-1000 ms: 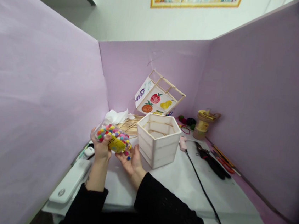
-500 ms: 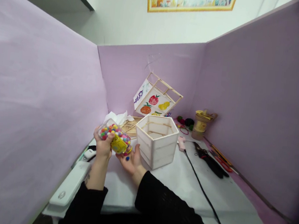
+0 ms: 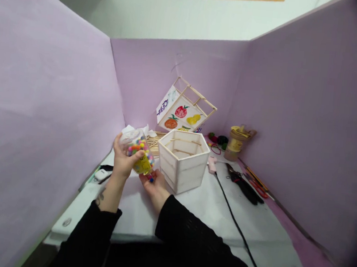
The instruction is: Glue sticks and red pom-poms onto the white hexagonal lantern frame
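Observation:
My left hand (image 3: 124,158) is wrapped around a clear plastic jar (image 3: 131,135) of small multicoloured pom-poms with a yellow label. The jar tilts mouth-down to the right. Just under its mouth, my right hand (image 3: 156,186) is cupped palm up. A dark blue pom-pom (image 3: 151,179) lies on its fingers, with a reddish one partly visible beside it. To the right of my right hand stands a white open-topped, many-sided box (image 3: 190,175) with thin sticks inside its walls.
Behind the box, a tilted stick frame (image 3: 184,108) carries painted fruit panels. Wooden sticks (image 3: 154,141) lie behind the jar. On the right are a pink corded tool (image 3: 212,165), black-handled cutters (image 3: 244,187) and a twine-wrapped container (image 3: 234,144). A white case (image 3: 76,212) lies at left.
The jar has tipped more steeply, and its pom-poms have slid toward the mouth. My right hand has curled its fingers up closer under the jar. The camera view has shifted slightly.

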`<act>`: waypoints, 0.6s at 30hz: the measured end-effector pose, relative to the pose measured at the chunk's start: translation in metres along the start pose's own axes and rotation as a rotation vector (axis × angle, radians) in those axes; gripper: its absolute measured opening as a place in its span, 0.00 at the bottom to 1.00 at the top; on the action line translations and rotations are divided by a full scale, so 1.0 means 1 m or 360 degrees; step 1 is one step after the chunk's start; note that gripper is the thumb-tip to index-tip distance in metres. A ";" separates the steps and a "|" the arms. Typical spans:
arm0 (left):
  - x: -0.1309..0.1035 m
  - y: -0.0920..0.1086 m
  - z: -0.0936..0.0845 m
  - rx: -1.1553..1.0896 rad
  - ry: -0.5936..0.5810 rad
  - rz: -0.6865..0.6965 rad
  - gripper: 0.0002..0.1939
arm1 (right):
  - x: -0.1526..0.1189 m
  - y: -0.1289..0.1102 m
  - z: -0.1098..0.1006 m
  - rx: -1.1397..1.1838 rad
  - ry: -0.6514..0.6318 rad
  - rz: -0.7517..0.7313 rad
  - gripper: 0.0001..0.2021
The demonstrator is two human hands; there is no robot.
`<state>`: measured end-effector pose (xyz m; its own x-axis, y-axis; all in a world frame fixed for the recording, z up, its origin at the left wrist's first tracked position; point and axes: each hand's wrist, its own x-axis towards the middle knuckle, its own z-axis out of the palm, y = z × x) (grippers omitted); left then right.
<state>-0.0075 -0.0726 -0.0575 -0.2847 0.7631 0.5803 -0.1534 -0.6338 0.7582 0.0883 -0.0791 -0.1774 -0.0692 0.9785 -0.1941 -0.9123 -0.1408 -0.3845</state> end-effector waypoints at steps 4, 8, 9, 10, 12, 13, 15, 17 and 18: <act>-0.006 0.004 0.003 0.0019 -0.0076 -0.0023 0.55 | 0.005 -0.001 -0.001 -0.0061 0.0040 0.0090 0.14; -0.009 0.002 0.001 0.0023 -0.0162 -0.0126 0.55 | 0.009 -0.004 0.000 -0.0117 0.0022 0.0083 0.15; -0.008 0.001 0.000 0.0011 -0.0153 -0.0135 0.55 | 0.010 -0.004 -0.001 -0.0124 0.0026 0.0086 0.15; -0.008 0.000 -0.001 0.0002 -0.0144 -0.0135 0.55 | 0.010 -0.004 -0.001 -0.0127 0.0034 0.0092 0.15; -0.007 0.000 -0.004 -0.0009 -0.0158 -0.0128 0.56 | 0.010 -0.004 -0.002 -0.0128 0.0050 0.0108 0.15; -0.006 0.000 -0.005 -0.0020 -0.0174 -0.0122 0.56 | 0.010 -0.004 -0.002 -0.0129 0.0053 0.0114 0.15; -0.005 0.001 -0.006 -0.0034 -0.0228 -0.0126 0.56 | 0.009 -0.004 -0.003 -0.0136 0.0052 0.0115 0.15; -0.003 0.002 -0.006 -0.0035 -0.0276 -0.0124 0.56 | 0.008 -0.004 -0.003 -0.0149 0.0042 0.0099 0.15; -0.002 0.002 -0.006 -0.0045 -0.0282 -0.0109 0.56 | 0.008 -0.004 -0.002 -0.0158 0.0034 0.0083 0.15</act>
<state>-0.0124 -0.0764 -0.0590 -0.1020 0.8135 0.5726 -0.1938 -0.5808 0.7907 0.0922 -0.0711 -0.1798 -0.1059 0.9663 -0.2347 -0.8633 -0.2064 -0.4605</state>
